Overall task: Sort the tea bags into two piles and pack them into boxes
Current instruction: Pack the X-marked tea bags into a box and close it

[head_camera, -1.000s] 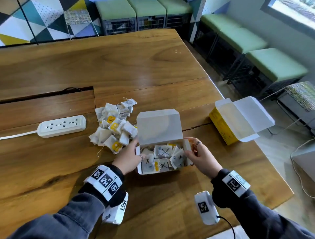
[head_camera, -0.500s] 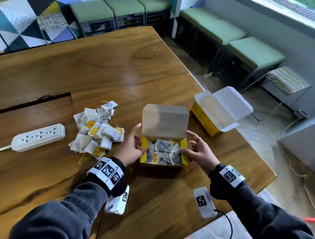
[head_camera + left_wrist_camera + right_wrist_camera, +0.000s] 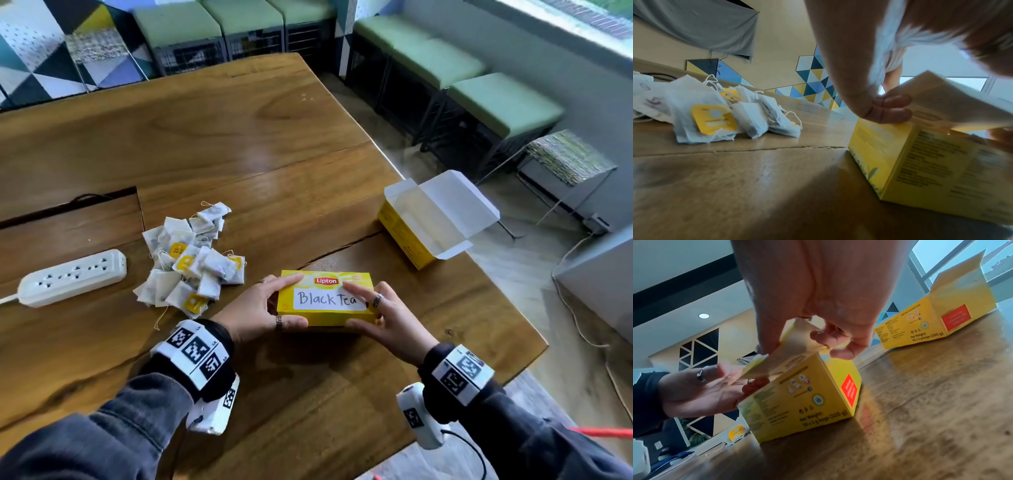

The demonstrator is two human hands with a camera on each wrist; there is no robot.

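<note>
A yellow Lipton box [image 3: 325, 299] with a hand-written "Black Tea" label lies near the table's front edge, its lid folded down over the tea bags. My left hand [image 3: 284, 301] grips its left end, fingers on the lid and thumb on the front wall. My right hand [image 3: 363, 306] holds the right end the same way. In the right wrist view the lid [image 3: 777, 360] still stands slightly raised above the box [image 3: 797, 402]. A loose pile of tea bags [image 3: 191, 260] with yellow tags lies left of the box. A second yellow box [image 3: 428, 219] stands open and empty at the right.
A white power strip [image 3: 72, 277] lies at the left, its cord running off the table. The wooden table [image 3: 239, 137] ends just right of the open box. Green benches [image 3: 496, 102] and floor cables lie beyond it.
The lid of the box, upright before with marked tea bags showing, has been folded down by both hands. The pile and the second box have not moved.
</note>
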